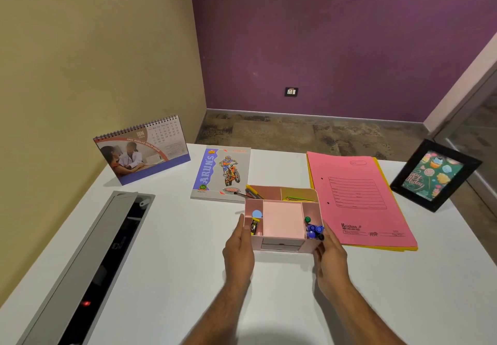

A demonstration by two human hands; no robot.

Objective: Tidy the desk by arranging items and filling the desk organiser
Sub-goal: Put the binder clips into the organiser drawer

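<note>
A pink desk organiser (282, 222) stands on the white desk (172, 250) at the middle. My left hand (239, 250) grips its left side and my right hand (330, 256) grips its right side. Pens (254, 192) lean in its back left compartment and thin green and yellow sticks (300, 198) lie in the back right one. Blue and green pins (313, 229) fill the right front compartment. A yellow clip (254, 226) and a blue round piece (256, 213) sit in the left compartments. Two small drawers show on its front.
A notebook with a motorbike cover (220, 172) lies behind the organiser on the left. Pink and yellow folders (357, 199) lie to the right, a black photo frame (434, 175) beyond them. A desk calendar (142, 151) stands far left. An open cable tray (88, 269) runs along the left edge.
</note>
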